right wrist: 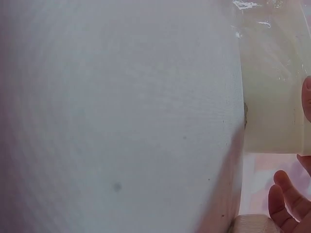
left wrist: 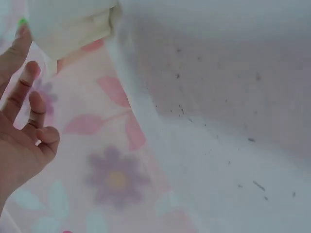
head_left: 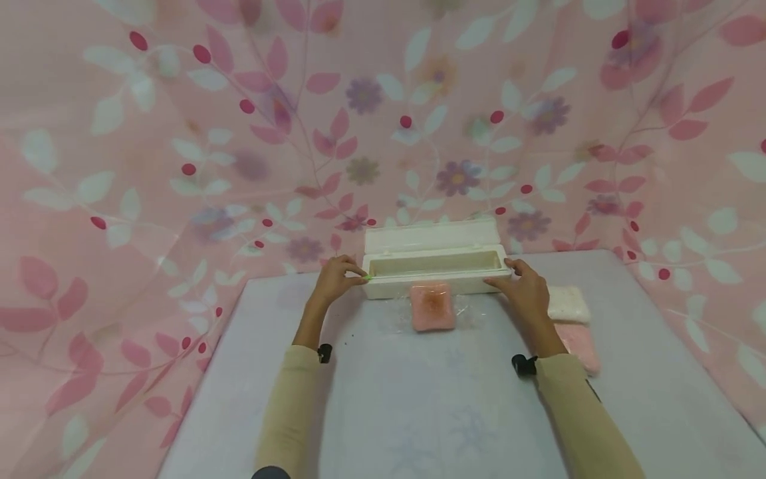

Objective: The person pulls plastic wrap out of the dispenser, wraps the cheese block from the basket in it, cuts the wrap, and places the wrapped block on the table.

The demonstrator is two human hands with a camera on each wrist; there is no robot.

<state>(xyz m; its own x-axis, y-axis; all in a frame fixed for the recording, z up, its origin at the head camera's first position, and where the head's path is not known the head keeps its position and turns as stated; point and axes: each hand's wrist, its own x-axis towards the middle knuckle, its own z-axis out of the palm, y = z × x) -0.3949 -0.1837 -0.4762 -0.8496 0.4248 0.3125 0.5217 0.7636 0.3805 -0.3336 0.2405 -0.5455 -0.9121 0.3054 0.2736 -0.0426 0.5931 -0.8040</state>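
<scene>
A long white box [head_left: 431, 287] stands at the back of the table, its lid [head_left: 432, 236] raised behind it and its inside bare. My left hand [head_left: 335, 279] holds the box's left end between thumb and fingers, with a tiny bright green bit [left wrist: 22, 21] at a fingertip. At the other end, my right hand [head_left: 526, 289] grips the corner, thumb on the front wall and fingers around the side. In the right wrist view only part of that hand shows beside the box. A pink square packet [head_left: 433, 307] in clear wrap lies against the box's front.
Right of the box, partly behind my right forearm, lie a white packet [head_left: 568, 305] and a pink packet [head_left: 579, 346]. Dark specks [left wrist: 180, 109] dot the pale tabletop [head_left: 419, 399] on the left. A floral curtain [head_left: 383, 133] hangs behind and around the table.
</scene>
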